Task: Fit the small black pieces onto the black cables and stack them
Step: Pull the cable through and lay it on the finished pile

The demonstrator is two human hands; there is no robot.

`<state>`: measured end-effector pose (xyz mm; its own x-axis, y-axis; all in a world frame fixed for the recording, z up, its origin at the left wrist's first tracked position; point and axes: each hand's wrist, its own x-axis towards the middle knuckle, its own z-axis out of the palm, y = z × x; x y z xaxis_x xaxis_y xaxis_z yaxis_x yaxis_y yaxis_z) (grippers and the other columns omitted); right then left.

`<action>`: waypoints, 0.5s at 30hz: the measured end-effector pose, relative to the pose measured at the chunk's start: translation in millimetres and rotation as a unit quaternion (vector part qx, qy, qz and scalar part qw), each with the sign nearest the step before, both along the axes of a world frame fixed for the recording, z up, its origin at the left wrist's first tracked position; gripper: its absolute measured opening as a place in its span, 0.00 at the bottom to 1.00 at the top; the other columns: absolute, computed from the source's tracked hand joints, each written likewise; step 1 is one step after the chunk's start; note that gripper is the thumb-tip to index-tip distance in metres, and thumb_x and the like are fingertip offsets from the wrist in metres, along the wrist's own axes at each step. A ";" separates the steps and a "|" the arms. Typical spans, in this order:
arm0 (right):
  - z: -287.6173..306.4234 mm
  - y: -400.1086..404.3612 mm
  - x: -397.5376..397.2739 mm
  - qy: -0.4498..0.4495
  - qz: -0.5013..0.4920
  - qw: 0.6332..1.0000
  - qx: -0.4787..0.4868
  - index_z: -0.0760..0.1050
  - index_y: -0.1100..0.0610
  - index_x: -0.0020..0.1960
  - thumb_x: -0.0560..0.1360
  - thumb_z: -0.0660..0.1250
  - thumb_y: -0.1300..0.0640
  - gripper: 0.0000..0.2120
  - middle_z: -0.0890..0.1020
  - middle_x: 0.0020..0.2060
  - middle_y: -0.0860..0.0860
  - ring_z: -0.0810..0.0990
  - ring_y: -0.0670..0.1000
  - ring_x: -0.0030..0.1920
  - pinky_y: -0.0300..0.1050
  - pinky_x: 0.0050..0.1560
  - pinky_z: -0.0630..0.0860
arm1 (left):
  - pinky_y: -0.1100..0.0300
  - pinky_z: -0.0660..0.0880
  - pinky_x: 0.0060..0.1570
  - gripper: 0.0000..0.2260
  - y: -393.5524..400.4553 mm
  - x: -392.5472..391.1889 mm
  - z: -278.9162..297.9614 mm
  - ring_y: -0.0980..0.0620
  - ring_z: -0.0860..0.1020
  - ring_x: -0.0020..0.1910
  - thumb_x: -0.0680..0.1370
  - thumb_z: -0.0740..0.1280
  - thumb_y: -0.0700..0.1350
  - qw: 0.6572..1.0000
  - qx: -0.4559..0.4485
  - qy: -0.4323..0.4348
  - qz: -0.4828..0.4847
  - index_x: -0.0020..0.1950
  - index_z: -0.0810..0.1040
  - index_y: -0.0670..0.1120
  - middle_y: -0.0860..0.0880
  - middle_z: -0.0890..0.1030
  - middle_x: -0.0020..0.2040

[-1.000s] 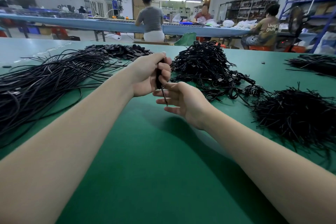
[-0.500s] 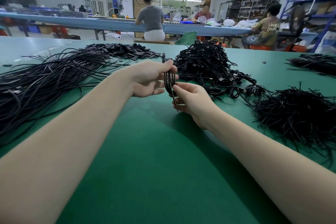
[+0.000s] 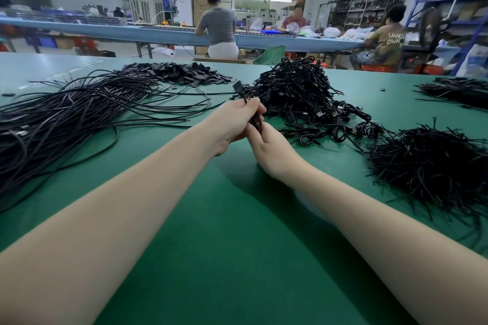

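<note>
Hands meet over the green felt-like table top (image 3: 237, 258): the left hand (image 3: 235, 120) has its fingers curled round a thin black cable (image 3: 254, 121), and the right hand (image 3: 269, 148) pinches the same cable just below that grip, the two hands touching. Above the left hand's knuckles the cable's end stands up, a blocky, rectangular black plug (image 3: 238, 86) with a glint of metal at its tip. Whether a small piece sits on the cable inside the grip is hidden by the fingers.

Left of the grip sprawls a loose sheaf of long, glossy cables (image 3: 66, 113). Beyond it, a low heap of flat, matte black pieces (image 3: 179, 74). Right of and beyond the grip rises a tangled mound of coiled cables (image 3: 298, 90), and farther right a bristly pile of short, stiff black strands (image 3: 433, 161).
</note>
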<state>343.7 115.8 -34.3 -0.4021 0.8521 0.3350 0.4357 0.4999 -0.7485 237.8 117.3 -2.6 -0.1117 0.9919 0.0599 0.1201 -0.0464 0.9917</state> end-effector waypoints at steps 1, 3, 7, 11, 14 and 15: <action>-0.3 0.6 0.0 -0.004 0.001 1.000 -0.002 0.66 0.55 0.44 0.82 0.55 0.51 0.11 0.69 0.31 0.45 0.66 0.45 0.30 0.39 0.30 0.62 | 0.69 0.73 0.33 0.13 0.4 1.2 -1.6 0.58 0.74 0.35 0.83 0.57 0.49 1.000 0.008 0.005 0.005 0.41 0.75 0.50 0.53 0.76 0.38; -0.6 0.7 1.0 -0.029 -0.016 0.999 0.008 0.67 0.57 0.48 0.80 0.56 0.49 0.12 0.70 0.31 0.47 0.67 0.47 0.30 0.43 0.30 0.61 | 0.67 0.71 0.33 0.13 0.5 2.2 -3.5 0.57 0.74 0.36 0.83 0.57 0.49 1.000 0.013 0.006 0.005 0.41 0.75 0.50 0.53 0.77 0.38; -4.9 2.0 -0.5 -0.133 -0.089 0.983 0.087 0.67 0.56 0.56 0.81 0.50 0.50 0.12 0.71 0.36 0.49 0.74 0.58 0.41 0.48 0.36 0.63 | 0.72 0.68 0.25 0.14 -0.8 4.3 -5.7 0.63 0.72 0.25 0.83 0.57 0.48 1.000 0.024 0.019 0.001 0.41 0.75 0.49 0.53 0.76 0.37; -9.8 7.1 2.2 -0.205 -0.142 0.960 0.131 0.66 0.57 0.64 0.83 0.45 0.51 0.17 0.78 0.49 0.56 0.77 0.61 0.50 0.48 0.41 0.63 | 0.68 0.73 0.35 0.14 1.2 9.2 -9.8 0.60 0.70 0.24 0.83 0.57 0.48 1.000 0.027 0.001 0.012 0.41 0.76 0.48 0.52 0.75 0.36; -12.8 9.8 6.0 -0.217 -0.159 0.957 0.105 0.68 0.57 0.59 0.83 0.46 0.51 0.16 0.79 0.51 0.55 0.77 0.60 0.51 0.48 0.44 0.65 | 0.58 0.76 0.53 0.16 0.8 6.6 -12.2 0.55 0.75 0.37 0.83 0.57 0.52 1.000 -0.009 0.009 -0.013 0.43 0.80 0.49 0.51 0.80 0.42; -14.0 11.8 6.8 -0.217 -0.166 0.958 0.084 0.69 0.56 0.55 0.83 0.47 0.51 0.15 0.79 0.51 0.55 0.77 0.59 0.52 0.49 0.45 0.65 | 0.56 0.75 0.57 0.16 -0.4 5.5 -12.8 0.53 0.78 0.42 0.82 0.58 0.53 0.999 -0.022 0.012 -0.023 0.44 0.81 0.49 0.51 0.82 0.46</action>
<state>350.5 127.6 -48.3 -0.2505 0.9059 0.3414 0.8435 0.3773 -0.3824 243.3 116.9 -15.4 -0.0644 0.9978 0.0173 0.1421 -0.0080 0.9898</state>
